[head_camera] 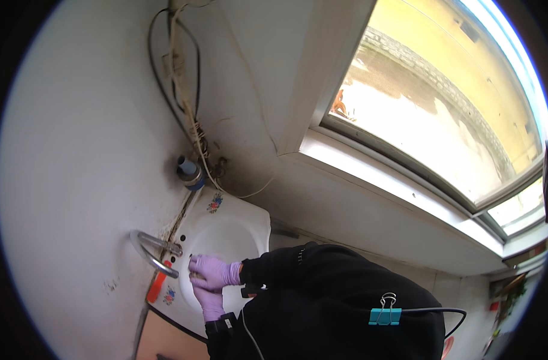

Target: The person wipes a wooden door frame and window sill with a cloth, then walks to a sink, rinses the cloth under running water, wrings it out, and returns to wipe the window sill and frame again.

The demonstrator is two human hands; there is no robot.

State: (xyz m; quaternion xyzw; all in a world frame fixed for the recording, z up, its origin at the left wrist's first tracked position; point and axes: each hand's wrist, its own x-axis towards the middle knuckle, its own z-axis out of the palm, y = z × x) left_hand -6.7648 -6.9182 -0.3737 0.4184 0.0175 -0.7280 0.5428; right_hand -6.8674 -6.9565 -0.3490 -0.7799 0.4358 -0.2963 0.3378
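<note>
My right hand [213, 271], in a thin lavender glove, lies over my left hand [208, 300], gloved the same way. Both are together above the bowl of a white ceramic washbasin [231, 236] with painted flowers. A bit of something greyish-brown [198, 276] shows between the hands; most of it is hidden, so I cannot tell what it is or which hand grips it. The curved chrome faucet [154, 256] has its spout end just left of my hands. An orange-red flat object [159, 282] rests on the basin's rim below the faucet.
At the basin's far corner a blue-grey pipe end [190, 173] stands by the wall. Cables [172, 72] hang above it in a tied bundle. A window [418, 112] with a white sill lies to the right. A teal binder clip [385, 315] holds a cable on my black clothing.
</note>
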